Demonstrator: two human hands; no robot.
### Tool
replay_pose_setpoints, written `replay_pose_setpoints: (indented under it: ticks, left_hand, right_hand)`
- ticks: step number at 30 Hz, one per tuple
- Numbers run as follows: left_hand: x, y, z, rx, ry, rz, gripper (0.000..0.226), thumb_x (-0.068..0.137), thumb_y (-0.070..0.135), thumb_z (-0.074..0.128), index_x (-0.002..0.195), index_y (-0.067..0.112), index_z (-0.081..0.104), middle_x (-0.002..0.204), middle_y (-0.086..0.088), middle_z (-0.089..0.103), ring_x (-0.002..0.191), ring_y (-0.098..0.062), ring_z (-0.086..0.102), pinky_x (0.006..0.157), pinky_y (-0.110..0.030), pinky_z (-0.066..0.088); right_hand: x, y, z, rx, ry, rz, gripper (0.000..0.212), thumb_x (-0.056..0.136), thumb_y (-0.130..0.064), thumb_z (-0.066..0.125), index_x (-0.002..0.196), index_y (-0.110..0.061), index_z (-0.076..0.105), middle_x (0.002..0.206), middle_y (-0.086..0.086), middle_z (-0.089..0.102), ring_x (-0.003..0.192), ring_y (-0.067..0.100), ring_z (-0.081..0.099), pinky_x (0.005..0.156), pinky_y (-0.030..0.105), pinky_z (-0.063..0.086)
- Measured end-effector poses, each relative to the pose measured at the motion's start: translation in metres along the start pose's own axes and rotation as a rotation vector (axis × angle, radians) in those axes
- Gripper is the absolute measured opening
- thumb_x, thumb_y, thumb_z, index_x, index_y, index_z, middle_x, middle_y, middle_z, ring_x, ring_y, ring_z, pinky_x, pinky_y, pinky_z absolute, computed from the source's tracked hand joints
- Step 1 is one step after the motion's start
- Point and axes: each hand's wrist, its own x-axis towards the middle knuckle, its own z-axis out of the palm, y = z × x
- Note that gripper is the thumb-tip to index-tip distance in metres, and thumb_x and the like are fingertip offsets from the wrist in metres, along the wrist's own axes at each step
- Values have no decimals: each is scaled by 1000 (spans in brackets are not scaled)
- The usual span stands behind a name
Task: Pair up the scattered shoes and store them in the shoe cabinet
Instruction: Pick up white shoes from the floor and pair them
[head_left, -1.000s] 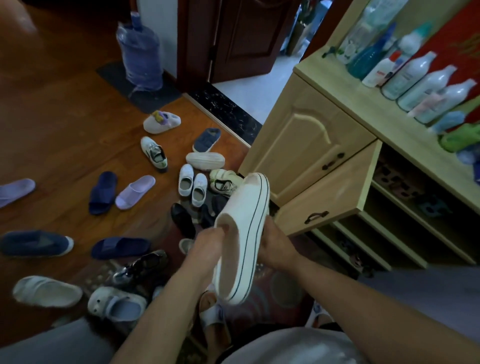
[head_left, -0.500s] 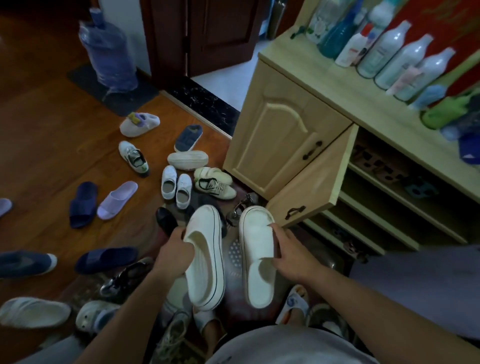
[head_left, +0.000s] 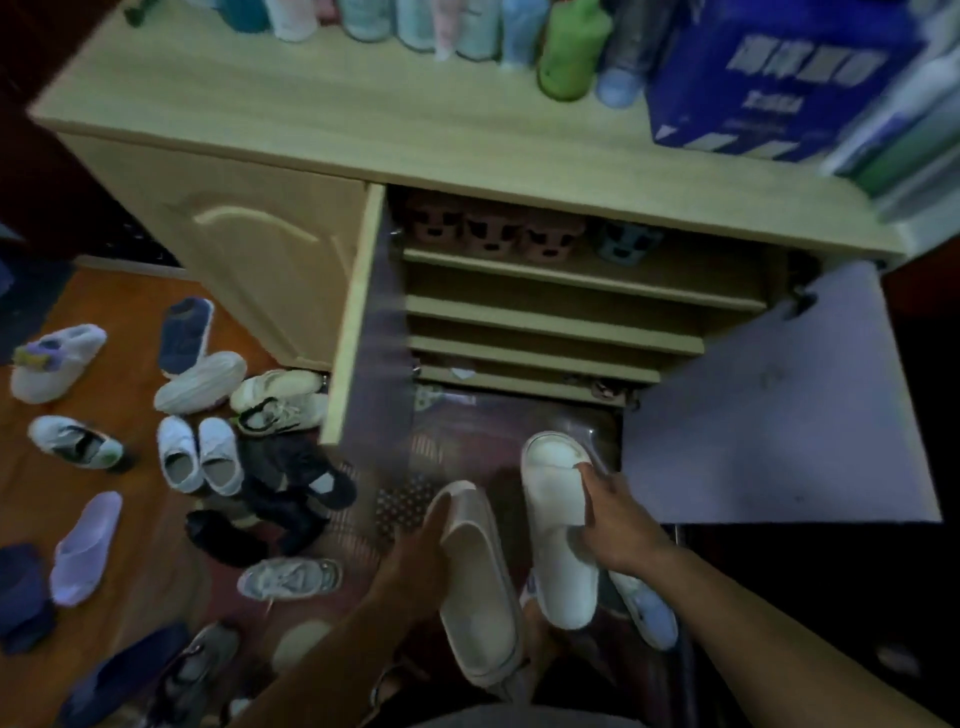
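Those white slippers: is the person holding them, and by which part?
Yes, one each. The left hand grips the left slipper along its outer side; the right hand holds the right slipper by its strap edge.

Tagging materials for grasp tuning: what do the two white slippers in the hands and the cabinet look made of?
White slipper in the left hand: looks like moulded foam or rubber, matte, one smooth piece with no seams, though motion blur leaves this open.
White slipper in the right hand: same look, thick sole, one-piece strap.
Cabinet: pale wood-grain board, probably laminate, satin; grain lines on its top and door.
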Motion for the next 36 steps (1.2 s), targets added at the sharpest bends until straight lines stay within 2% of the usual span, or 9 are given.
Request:
replay_pose_setpoints:
  ticks: [6, 11, 15, 19, 23, 26, 30, 33, 36]
  left_hand:
    - [107, 58, 79, 215, 46, 20, 86, 97, 19, 47, 154, 42, -13, 136, -7, 36, 95, -29, 61, 80, -40, 54]
    - [231, 30, 151, 304, 107, -145, 83, 96, 38, 55, 159, 32, 2, 152, -7, 29, 113, -29, 63, 95, -45, 51]
    - [319, -32, 192, 237, 103, -217, 83, 94, 37, 56, 159, 31, 4, 157, -7, 25, 127, -33, 54, 103, -43, 46]
    - [439, -119, 216, 415, 181, -220, 78, 95, 35, 54, 159, 22, 11, 153, -12, 32, 125, -33, 53, 99, -40, 44]
    - [551, -188, 209, 440, 291, -163, 58, 97, 23, 43, 152, 15, 29, 148, -17, 38, 133, -39, 43, 109, -47, 38]
    - [614, -226, 198, 424, 417, -106, 51, 96, 15, 43, 146, 11, 37, 144, -20, 41, 131, -41, 44, 103, -49, 39]
    - [636, -233, 197, 352, 447, -98, 65, 97, 19, 50, 155, 6, 25, 158, -23, 28, 146, -36, 28, 118, -42, 21]
    - [592, -221, 216, 241, 447, -129, 61, 100, 24, 36, 155, 2, 25, 160, -23, 24, 149, -36, 24, 121, -36, 10]
    - [500, -184, 224, 50, 365, -149, 67, 96, 28, 54, 153, 0, 31, 153, -26, 35, 140, -42, 38, 112, -34, 28]
  right_hand:
    - [99, 92, -9, 97, -33, 18, 92, 86, -45, 60, 157, -33, 3, 150, 13, 25, 131, 34, 43, 100, 35, 44]
    - [228, 141, 52, 142, -84, 26, 87, 90, -43, 59, 157, -32, 5, 149, 10, 35, 129, 29, 46, 106, 35, 44]
    - [323, 160, 121, 37, -189, 126, 91, 89, -34, 62, 158, -32, 1, 136, 17, 39, 110, 31, 56, 87, 37, 55]
    - [437, 159, 214, -97, -222, 71, 79, 98, -35, 54, 159, -18, 7, 154, 21, 23, 128, 40, 45, 98, 37, 44]
    - [548, 135, 277, -104, -98, 43, 83, 98, -33, 52, 159, -13, 0, 162, 23, 12, 144, 40, 27, 114, 39, 30]
    - [620, 104, 307, 81, 20, 38, 79, 90, -25, 60, 157, -19, 17, 151, 22, 35, 132, 39, 44, 105, 41, 40]
    - [647, 83, 326, 103, 11, 26, 97, 92, -33, 62, 159, -22, -7, 163, 17, 9, 147, 34, 23, 119, 41, 25]
    - [608, 81, 322, 385, 100, -102, 76, 96, -20, 57, 159, -15, 14, 161, 12, 28, 148, 28, 28, 119, 43, 27]
    - [531, 84, 297, 417, 41, -79, 64, 102, -26, 51, 157, -15, 22, 163, 7, 25, 150, 21, 23, 121, 38, 20]
